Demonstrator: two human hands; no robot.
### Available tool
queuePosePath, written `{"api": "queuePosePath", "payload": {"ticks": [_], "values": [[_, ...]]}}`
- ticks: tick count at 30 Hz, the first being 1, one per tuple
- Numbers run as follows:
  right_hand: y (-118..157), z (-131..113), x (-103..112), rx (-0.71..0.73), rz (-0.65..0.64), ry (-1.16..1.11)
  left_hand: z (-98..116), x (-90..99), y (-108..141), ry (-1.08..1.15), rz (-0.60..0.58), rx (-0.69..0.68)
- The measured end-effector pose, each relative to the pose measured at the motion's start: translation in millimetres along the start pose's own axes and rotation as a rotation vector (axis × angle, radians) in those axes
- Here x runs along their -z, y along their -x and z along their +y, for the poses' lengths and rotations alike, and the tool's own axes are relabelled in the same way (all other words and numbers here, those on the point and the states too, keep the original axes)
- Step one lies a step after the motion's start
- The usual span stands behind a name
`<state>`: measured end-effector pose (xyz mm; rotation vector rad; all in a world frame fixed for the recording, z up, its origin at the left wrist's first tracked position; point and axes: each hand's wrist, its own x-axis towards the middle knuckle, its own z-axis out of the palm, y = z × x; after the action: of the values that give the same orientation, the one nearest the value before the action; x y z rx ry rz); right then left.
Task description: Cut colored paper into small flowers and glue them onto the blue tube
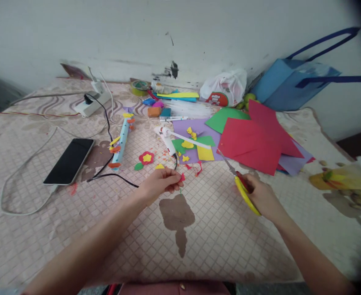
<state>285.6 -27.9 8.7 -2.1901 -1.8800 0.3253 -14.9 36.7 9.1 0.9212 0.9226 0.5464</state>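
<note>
My left hand pinches a small red paper piece above the patterned tablecloth. In my right hand is a pair of scissors with yellow and red handles, its blades pointing up and left toward the red sheets. Red offcuts lie just beyond my left fingers. A red flower with a yellow centre and a green leaf shape rest to the left. Behind them is a white glue gun with a long white glue stick in it.
A phone on a charging cable lies left, near a power strip. A light-blue decorated strip stands beside a black cord. Purple, green and yellow sheets, a plastic bag, a blue bag and a yellow cup are around.
</note>
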Motion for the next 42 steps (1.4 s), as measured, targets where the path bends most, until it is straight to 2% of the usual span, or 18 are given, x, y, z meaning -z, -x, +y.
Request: {"api": "queuePosePath", "payload": {"ticks": [2, 5, 7, 11, 19, 23, 26, 32, 42], "values": [[0, -12, -1, 0.026, -0.07, 0.001, 0, -0.2, 2, -0.005, 0.003, 0.008], [-2, -26, -4, 0.039, -0.049, 0.142, 0, 0.7, 4, -0.018, 0.012, 0.012], [-3, -29, -5, 0.03, -0.043, 0.154, -1, 1.9, 6, -0.026, 0.015, 0.014], [-2, -39, -6, 0.047, -0.155, -0.117, -2, 2.1, 8, -0.04, -0.011, 0.006], [-1, -102, -18, 0.15, -0.335, -0.603, -1, -7.6, 15, -0.235, 0.01, -0.085], [-4, -120, -26, 0.162, -0.376, -0.772, -7, -7.7, 17, -0.367, 0.041, -0.129], [-5, -126, -30, 0.152, -0.362, -0.805, -11, -7.7, 18, -0.385, 0.041, -0.141], [-6, -131, -32, 0.108, -0.358, -0.876, -11, -8.5, 18, -0.284, -0.018, -0.098], [-7, -125, -34, 0.126, -0.378, -0.885, -11, -8.0, 17, -0.112, -0.041, 0.005]]}}
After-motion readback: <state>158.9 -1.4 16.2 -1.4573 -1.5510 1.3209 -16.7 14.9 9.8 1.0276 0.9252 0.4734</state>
